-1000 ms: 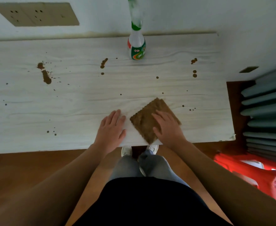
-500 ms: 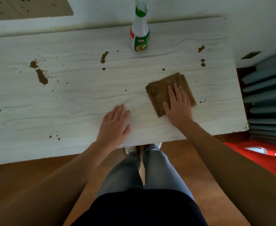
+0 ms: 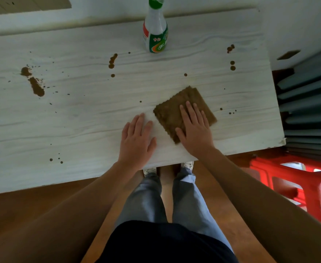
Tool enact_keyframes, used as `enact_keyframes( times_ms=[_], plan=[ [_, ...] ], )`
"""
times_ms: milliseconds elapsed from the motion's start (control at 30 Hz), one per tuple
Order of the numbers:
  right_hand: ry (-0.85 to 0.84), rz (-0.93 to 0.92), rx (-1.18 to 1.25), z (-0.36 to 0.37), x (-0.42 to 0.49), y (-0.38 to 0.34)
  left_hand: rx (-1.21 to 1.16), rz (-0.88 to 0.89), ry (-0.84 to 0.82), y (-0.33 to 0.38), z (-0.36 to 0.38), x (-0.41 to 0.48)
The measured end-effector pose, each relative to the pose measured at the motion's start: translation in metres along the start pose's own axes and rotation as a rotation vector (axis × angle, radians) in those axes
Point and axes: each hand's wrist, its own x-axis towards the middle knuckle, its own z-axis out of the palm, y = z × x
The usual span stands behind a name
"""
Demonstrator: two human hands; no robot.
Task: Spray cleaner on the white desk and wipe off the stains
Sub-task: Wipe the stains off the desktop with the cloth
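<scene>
Brown cloth (image 3: 170,115) lies flat on the white tabletop (image 3: 80,126), right of centre, near the front edge. Right hand (image 3: 195,130) rests on top of it, palm down, fingers (image 3: 189,109) straight and close together, pressing the cloth, not gripping it. Left hand (image 3: 137,139) lies flat on bare tabletop just beside the cloth's left edge, fingers extended, holding nothing.

Stains: large brown smear (image 3: 36,88) far left; chain of drops (image 3: 112,60) centre rear; three spots (image 3: 232,65) toward the right rear corner; small specks (image 3: 229,112) just right of the cloth; more dots near the front left. Spray bottle (image 3: 155,33), white with a green label and green nozzle, stands upright at the rear edge, well apart from both hands.

Red plastic stool (image 3: 288,173) stands on the wooden floor (image 3: 32,209), by the tabletop's front right corner. Grey slats (image 3: 307,103) lie past the right end.
</scene>
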Motion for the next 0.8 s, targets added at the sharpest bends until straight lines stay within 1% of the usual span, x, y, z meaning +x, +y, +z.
enact_keyframes(
  times_ms=[100,200,267,367,467,533,633,733,800],
  plan=[
    [0.004,0.01,-0.005,-0.01,0.007,0.028,-0.012,0.025,0.028,0.014,0.004,0.012],
    [0.019,0.085,-0.011,-0.028,0.034,0.065,0.003,0.025,0.054,0.029,0.009,0.025],
    [0.019,0.129,-0.014,-0.041,0.061,0.08,0.01,-0.01,0.044,0.039,0.015,0.034],
    [0.052,0.198,-0.008,-0.048,0.108,0.074,0.028,-0.084,0.074,0.049,0.029,0.038],
    [0.095,0.219,0.032,-0.047,0.141,0.044,0.031,-0.095,0.131,0.05,0.041,0.036],
    [0.12,0.138,0.029,-0.043,0.142,0.028,0.043,-0.095,0.153,0.048,0.046,0.036],
    [0.128,-0.081,0.008,-0.033,0.116,0.027,0.067,-0.096,0.177,0.046,0.05,0.038],
    [0.119,-0.244,-0.008,-0.024,0.078,0.051,0.069,-0.099,0.194,0.046,0.051,0.038],
    [0.115,-0.268,-0.019,-0.025,0.063,0.078,0.068,-0.101,0.203,0.046,0.052,0.038]
  ],
)
